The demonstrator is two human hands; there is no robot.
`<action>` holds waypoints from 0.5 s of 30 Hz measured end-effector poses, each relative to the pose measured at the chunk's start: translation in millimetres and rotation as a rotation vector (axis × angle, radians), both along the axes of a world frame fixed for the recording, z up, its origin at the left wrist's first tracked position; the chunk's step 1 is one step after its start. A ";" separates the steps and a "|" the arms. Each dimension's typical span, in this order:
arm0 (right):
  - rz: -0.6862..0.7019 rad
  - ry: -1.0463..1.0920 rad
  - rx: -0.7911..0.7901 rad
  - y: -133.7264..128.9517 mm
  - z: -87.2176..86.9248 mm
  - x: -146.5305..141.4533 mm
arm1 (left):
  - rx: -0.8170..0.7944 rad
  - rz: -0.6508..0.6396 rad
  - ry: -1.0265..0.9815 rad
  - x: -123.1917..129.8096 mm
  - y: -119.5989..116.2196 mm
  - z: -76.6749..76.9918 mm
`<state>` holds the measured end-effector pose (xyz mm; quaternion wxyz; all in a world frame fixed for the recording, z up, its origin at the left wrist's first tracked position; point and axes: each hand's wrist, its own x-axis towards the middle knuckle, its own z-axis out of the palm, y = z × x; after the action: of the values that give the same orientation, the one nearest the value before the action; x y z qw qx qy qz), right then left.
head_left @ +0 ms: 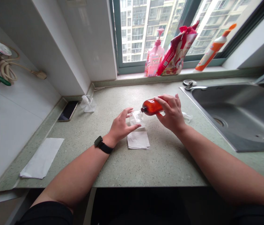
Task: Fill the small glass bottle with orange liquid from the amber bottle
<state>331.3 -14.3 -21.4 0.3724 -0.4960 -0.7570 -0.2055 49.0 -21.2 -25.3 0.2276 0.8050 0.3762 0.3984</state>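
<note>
My right hand (171, 112) is wrapped round an amber bottle (152, 106), tipped nearly level with its uncapped neck pointing left. Clear liquid seems to run from its mouth into a small clear plastic container (135, 119) on the counter. Thumb and fingers of my left hand (122, 123) are set against the container's sides, steadying it. A folded white paper towel (138, 140) lies just in front of the container. Behind my right wrist, a clear and white piece (187, 117) is partly hidden; it may be a pump top.
On the speckled counter (113, 168) are a phone (68, 111), a crumpled clear plastic bag (88, 103) and a white paper sheet (42, 157). A sink (239, 103) lies right. The sill holds a pink pump bottle (154, 59), a red bag (177, 51) and an orange-white bottle (210, 53).
</note>
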 end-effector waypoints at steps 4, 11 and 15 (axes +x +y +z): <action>-0.011 -0.005 -0.001 -0.2 0.5 -0.4 | 0.003 -0.001 0.004 0.1 -0.3 0.7; 0.001 0.006 0.003 0.0 -0.4 0.5 | 0.005 0.001 -0.008 0.2 -0.3 -1.2; 0.000 0.002 -0.011 0.1 -0.7 1.4 | 0.006 -0.004 -0.004 0.1 -0.5 -0.9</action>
<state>332.7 -14.3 -22.0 0.3704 -0.4980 -0.7579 -0.2010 49.1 -21.7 -26.1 0.2269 0.8055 0.3730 0.4007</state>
